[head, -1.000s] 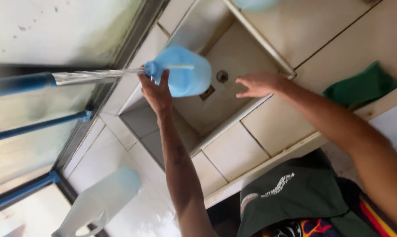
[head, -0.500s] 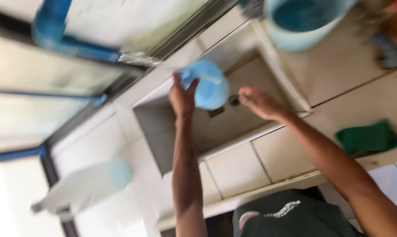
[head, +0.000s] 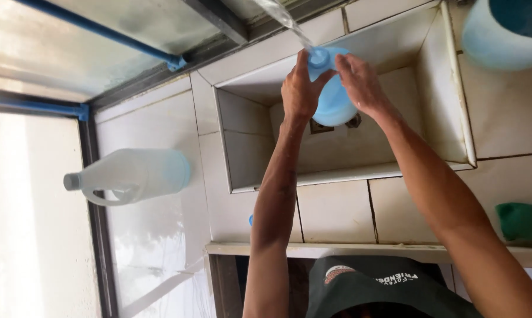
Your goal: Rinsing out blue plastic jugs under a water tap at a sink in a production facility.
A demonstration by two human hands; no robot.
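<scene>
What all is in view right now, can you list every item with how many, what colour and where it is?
Light blue plastic bottle: one, held over the sink, water stream running into its mouth.
White tiled sink: one, sunk in the counter, upper middle.
White tiled counter: one, around the sink.
Translucent pale blue plastic jug with handle: one, lying on the counter, left.
Pale blue plastic bucket: one, top right corner.
Green cloth: one, right edge of the counter.
Blue pipes: two, along the window, top left.
Hands: left hand and right hand, both gripping the bottle.
</scene>
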